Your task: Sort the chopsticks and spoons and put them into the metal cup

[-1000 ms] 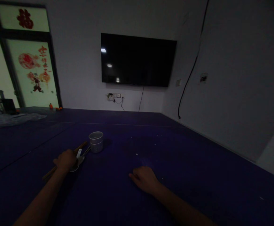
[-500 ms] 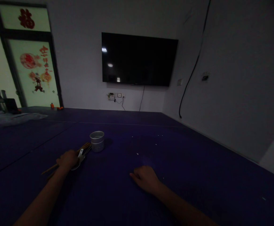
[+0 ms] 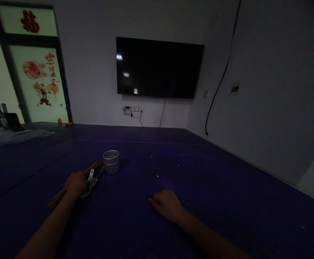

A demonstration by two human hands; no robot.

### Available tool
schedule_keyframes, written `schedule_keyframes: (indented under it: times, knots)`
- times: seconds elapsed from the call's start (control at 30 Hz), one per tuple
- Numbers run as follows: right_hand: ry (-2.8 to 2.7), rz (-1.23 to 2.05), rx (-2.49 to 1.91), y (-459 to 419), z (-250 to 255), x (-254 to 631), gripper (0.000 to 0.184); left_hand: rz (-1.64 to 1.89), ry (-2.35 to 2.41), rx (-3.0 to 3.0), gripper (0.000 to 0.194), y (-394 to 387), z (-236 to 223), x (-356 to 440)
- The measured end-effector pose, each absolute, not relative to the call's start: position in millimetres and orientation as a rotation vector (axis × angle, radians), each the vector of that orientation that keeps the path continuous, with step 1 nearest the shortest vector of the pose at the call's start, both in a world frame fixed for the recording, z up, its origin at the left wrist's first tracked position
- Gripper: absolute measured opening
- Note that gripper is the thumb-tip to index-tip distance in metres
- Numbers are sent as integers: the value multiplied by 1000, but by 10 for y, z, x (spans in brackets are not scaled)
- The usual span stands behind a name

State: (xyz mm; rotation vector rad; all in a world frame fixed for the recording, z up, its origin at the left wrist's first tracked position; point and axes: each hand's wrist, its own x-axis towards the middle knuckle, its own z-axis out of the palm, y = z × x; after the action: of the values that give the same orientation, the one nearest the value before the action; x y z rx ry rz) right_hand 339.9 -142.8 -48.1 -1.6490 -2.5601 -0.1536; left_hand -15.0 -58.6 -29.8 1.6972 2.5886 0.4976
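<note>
L hand (image 3: 76, 182) gripping chopsticks (image 3: 56, 198), ends nr cup (image 3: 111, 165) edge; R hand (image 3: 166, 204) loosely curled, roomy tabletop (image 3: 121, 212) betw. them.

Home or meeting room, can't tell which: big wall-mounted TV (image 3: 159, 68), glass door (image 3: 29, 97) with red festive stickers (image 3: 32, 69), broad purple-blue bench (image 3: 130, 212).

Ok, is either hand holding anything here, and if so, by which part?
The left hand is closed over the chopsticks around their middle, ends sticking out both sides. Nothing shows in the right hand.
</note>
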Motion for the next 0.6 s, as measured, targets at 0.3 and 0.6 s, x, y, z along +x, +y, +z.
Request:
schedule_keyframes:
  times: [0.3, 0.6]
  knots:
    - [-2545, -164, -1632, -1418, -501, 3405, 41, 457, 2742, 1629, 29, -710, -151, -36]
    - [-2525, -106, -1634, -1402, -506, 3395, 39, 1841, 2331, 2100, 32, -724, -32, 128]
